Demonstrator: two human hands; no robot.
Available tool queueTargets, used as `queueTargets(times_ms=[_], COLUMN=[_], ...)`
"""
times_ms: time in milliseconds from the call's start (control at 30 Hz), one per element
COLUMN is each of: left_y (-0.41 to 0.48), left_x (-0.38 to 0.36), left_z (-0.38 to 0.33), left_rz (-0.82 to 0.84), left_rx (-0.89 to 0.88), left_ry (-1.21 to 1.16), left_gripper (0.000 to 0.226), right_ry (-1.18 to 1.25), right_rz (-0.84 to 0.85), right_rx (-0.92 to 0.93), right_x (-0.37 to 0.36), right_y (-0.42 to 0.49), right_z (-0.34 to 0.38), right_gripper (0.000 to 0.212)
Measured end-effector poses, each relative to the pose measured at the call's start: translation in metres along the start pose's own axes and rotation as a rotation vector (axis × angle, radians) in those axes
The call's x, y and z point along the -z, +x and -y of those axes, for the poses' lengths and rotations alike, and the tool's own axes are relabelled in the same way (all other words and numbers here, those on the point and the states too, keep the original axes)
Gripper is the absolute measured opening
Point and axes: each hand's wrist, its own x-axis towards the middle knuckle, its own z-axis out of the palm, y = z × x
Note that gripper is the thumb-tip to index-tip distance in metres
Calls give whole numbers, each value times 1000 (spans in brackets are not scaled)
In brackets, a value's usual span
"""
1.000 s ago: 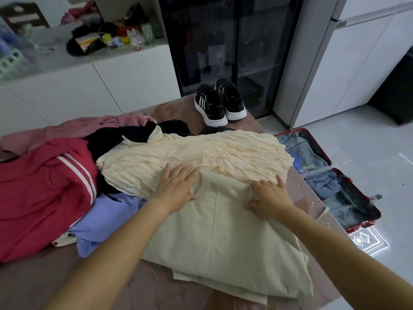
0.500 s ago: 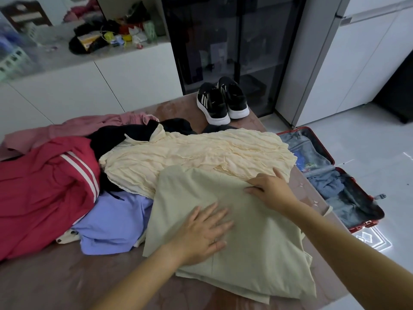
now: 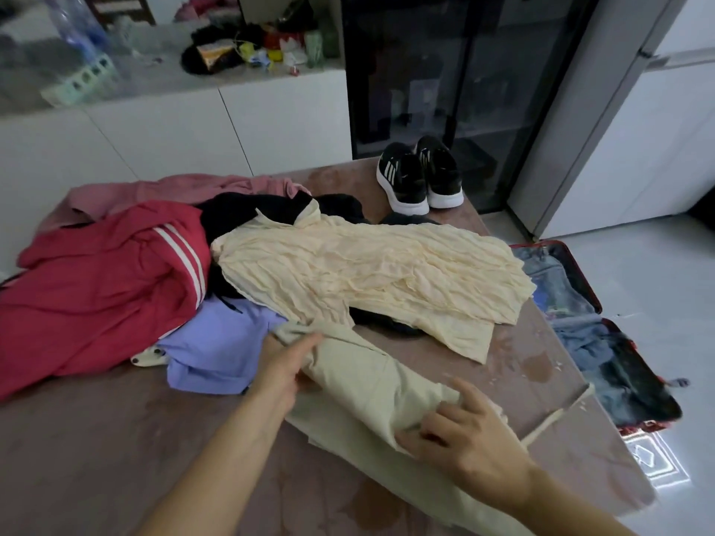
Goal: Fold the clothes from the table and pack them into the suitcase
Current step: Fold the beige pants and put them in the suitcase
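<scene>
A pale beige folded garment (image 3: 363,384) lies on the near part of the brown table (image 3: 116,439). My left hand (image 3: 284,365) grips its far left corner, fingers under the cloth. My right hand (image 3: 460,431) pinches its near right fold. Behind it a crinkled cream garment (image 3: 371,268) is spread out. Further left are a lilac top (image 3: 216,342), a red jacket with white stripes (image 3: 100,284), black clothes (image 3: 236,214) and a pink garment (image 3: 162,187). The red suitcase (image 3: 592,303) lies open on the floor at the right, with denim clothes inside.
A pair of black sneakers (image 3: 419,176) stands at the table's far right corner. White cabinets with a cluttered counter (image 3: 240,56) run behind. A dark glass cabinet (image 3: 445,71) and a grey fridge (image 3: 619,110) stand at the back right.
Both hands left off pressing flat on the beige garment and now hold it. It has been pulled toward me, off the cream garment, and its far edge is lifted.
</scene>
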Motion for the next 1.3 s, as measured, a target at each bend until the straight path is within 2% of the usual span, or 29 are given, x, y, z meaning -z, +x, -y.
queueTargets(times_ms=[67, 133, 167, 233, 267, 333, 367, 400, 433, 467, 533, 600, 667, 733, 800, 900, 967, 1000, 1033, 1067, 1100, 1133, 1167, 1200, 1233, 1300], left_y=[5, 5, 5, 2, -3, -11, -12, -14, -16, -18, -11, 2, 10, 16, 24, 52, 60, 63, 63, 60, 56, 48, 39, 28, 19, 10], left_x=[9, 21, 26, 34, 35, 29, 23, 14, 3, -8, -25, -35, -45, -55, -59, -45, -20, -8, 0, 2, 0, -6, -14, -23, -30, -35], left_z=[10, 19, 23, 32, 32, 27, 23, 16, 10, 6, 3, 2, -1, -3, -6, -26, -35, -34, -32, -30, -27, -27, -27, -28, -27, -23], left_rz=[-104, -129, -137, -194, -229, -255, -199, -72, 87, 240, 411, 484, 527, 488, 341, 38, 15, 74, 123, 120, 102, 123, 230, 390, 559, 798], left_rx=[-57, -59, -58, -133, -276, -733, -928, -1024, -1005, -915, -761, -728, -780, -789, -711, -374, -125, -42, -42, -159, -348, -561, -718, -731, -645, -386], left_ry=[45, 72, 147, 448, 608, 846, 944, 1053, 1190, 1339, 1568, 1652, 1758, 1782, 1653, 1310, 1350, 1484, 1657, 1768, 1768, 1668, 1514, 1362, 1293, 1444], left_gripper=[43, 23, 24, 52, 63, 65, 59, 56, 61, 72, 80, 62, 41, 33, 29, 31, 42, 46, 48, 45, 36, 27, 19, 17, 22, 50], right_ry=[44, 48, 55, 82, 98, 184, 237, 274, 280, 258, 198, 129, 105, 111, 104, 84, 85, 88, 101, 135, 204, 290, 353, 363, 346, 312], right_rz=[33, 71, 82, 103, 141, 211, 193, 159, 125, 123, 287, 557, 715, 742, 706, 642, 613, 606, 609, 618, 630, 647, 660, 653, 671, 806], right_rx=[18, -32, -71, -121, -123, -145, -173, -217, -271, -332, -449, -475, -464, -444, -379, -318, -319, -312, -306, -315, -358, -450, -559, -652, -722, -791], right_x=[-4, -9, -11, -12, -10, 1, 7, 13, 16, 17, 13, 2, -6, -6, -6, -6, -5, -5, -5, -2, 1, 4, 4, 2, -1, -6], right_y=[-14, -31, -40, -55, -58, -53, -48, -40, -31, -22, -9, -6, -9, -10, -15, -25, -31, -33, -34, -32, -28, -23, -20, -17, -14, -6], right_z=[9, 12, 13, 18, 20, 24, 24, 21, 18, 14, 9, 9, 12, 12, 11, 8, 5, 4, 3, 1, -1, -5, -9, -13, -18, -23], right_gripper=[28, 27, 26, 21, 16, 10, 13, 16, 17, 20, 55, 86, 94, 87, 78, 70, 71, 71, 71, 71, 74, 78, 83, 90, 100, 115])
